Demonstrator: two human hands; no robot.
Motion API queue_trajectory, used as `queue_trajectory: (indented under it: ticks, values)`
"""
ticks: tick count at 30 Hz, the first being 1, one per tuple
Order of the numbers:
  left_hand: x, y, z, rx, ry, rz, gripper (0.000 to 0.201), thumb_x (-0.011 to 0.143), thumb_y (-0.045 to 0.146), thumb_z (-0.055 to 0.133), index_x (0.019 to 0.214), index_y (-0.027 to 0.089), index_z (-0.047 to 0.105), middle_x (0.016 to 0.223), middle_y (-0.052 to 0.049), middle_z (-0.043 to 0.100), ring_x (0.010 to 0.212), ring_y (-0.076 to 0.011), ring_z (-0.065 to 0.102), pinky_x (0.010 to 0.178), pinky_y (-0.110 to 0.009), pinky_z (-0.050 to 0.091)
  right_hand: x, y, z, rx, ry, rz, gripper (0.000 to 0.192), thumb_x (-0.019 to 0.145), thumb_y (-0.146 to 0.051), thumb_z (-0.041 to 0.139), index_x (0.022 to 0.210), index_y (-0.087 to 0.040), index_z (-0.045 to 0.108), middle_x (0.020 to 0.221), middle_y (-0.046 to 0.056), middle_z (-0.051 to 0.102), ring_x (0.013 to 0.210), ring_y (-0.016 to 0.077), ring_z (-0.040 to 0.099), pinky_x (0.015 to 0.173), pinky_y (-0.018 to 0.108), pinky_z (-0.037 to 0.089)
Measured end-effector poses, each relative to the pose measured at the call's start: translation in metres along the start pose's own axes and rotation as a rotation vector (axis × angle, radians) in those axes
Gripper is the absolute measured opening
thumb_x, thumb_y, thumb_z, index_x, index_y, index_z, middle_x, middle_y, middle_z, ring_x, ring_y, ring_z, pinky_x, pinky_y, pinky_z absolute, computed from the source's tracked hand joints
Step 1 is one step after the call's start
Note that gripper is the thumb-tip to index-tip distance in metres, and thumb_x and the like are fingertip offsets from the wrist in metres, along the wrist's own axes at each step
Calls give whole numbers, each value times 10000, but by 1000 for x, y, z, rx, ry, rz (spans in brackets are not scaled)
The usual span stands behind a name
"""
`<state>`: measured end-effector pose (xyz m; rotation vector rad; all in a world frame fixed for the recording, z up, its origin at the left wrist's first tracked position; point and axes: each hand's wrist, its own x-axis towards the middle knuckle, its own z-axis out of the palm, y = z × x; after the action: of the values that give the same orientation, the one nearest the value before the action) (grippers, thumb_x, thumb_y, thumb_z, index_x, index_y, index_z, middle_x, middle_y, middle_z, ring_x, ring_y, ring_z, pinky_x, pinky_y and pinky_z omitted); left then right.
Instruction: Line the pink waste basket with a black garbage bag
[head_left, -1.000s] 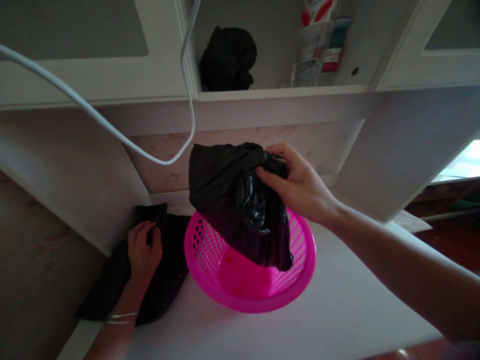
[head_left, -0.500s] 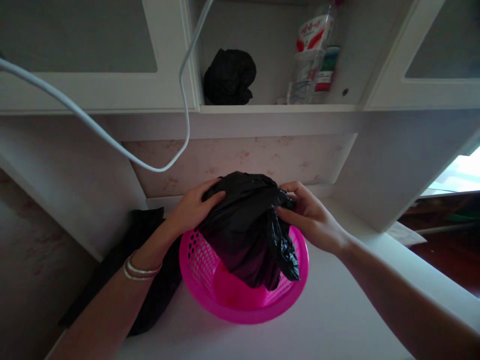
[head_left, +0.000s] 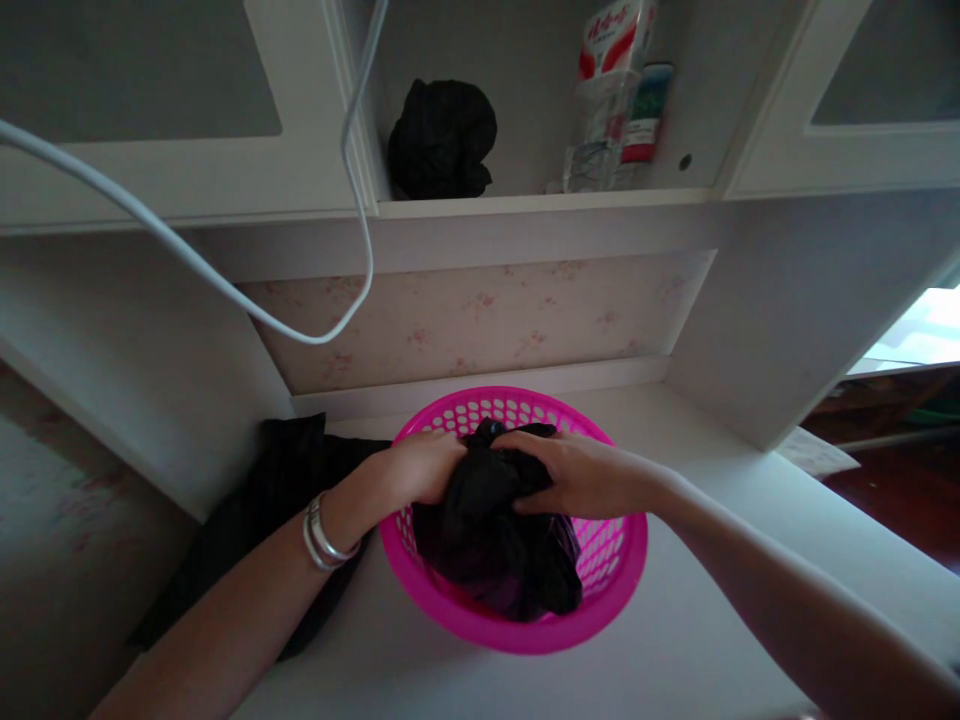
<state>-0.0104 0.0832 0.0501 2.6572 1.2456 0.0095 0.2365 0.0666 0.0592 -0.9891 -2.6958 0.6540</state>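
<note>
The black bag (head_left: 491, 540) is sitting inside the pink basket (head_left: 611, 590) on the white counter (head_left: 675, 640). Left hand (head_left: 416, 470) and right hand (head_left: 574, 475) are both gripping its bunched top, hiding it. Dark cloth (head_left: 292, 470) is lying left, partly behind the forearm.

Bare forearms; silver bangles (head_left: 324, 532) on left wrist.

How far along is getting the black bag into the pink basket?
Mostly done: the black bag already sits inside the pink basket on the white desk. In hand: the left hand and right hand both press on its top. Left: another dark cloth lies on the desk beside the basket, untouched.
</note>
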Motion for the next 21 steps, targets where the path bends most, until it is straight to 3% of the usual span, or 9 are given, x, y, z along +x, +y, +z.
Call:
queue_trajectory:
  ticks: [3,6,9,12,15,18,21]
  values:
    - [-10,7,-11,34,52,-65,214,815,102,704,908,252,827,907,-77,836,804,-285,794,672,-323,591,0,-1,0,-17,-1,51,685,884,-394,765,1505,-299,492,1386,90,691,1205,328,681,985,429,506]
    - [-26,23,-25,47,291,-182,336,996,153,490,1138,246,780,1153,-88,811,1052,-286,772,932,-408,584,0,-1,-1,-32,-11,89,783,862,-442,786,1558,-317,450,1381,97,698,1202,348,682,966,439,518]
    - [-35,42,-26,-70,448,-103,301,1054,283,509,1255,220,723,1248,-62,778,1157,-241,730,1054,-377,541,2,-1,-1,-27,-38,72,845,844,-462,804,1584,-304,426,1416,116,679,1222,358,672,960,439,521]
    - [-36,51,-15,-121,399,54,377,973,308,702,1326,175,683,1337,-83,724,1257,-242,672,1119,-366,508,3,-3,-1,-8,-57,50,823,829,-439,825,1548,-234,482,1412,149,676,1248,359,655,986,428,506]
    - [-34,46,-3,-117,375,9,412,923,175,747,1327,134,678,1316,-109,730,1227,-260,685,1113,-389,515,2,-3,-2,27,-47,41,878,820,-399,835,1587,-240,438,1422,145,667,1228,339,660,964,397,503]
    - [-34,36,1,-156,321,-19,296,940,93,685,1227,145,738,1200,-85,787,1118,-256,738,1025,-372,555,-2,0,-3,87,-10,74,901,825,-358,835,1605,-266,394,1306,109,721,1087,274,705,856,331,507]
    - [-36,28,-2,-140,269,1,271,965,64,615,1150,176,778,1097,-59,806,1024,-244,756,926,-352,569,-5,6,-6,68,9,107,568,839,-349,829,1350,-220,617,1043,47,767,917,208,708,739,270,468]
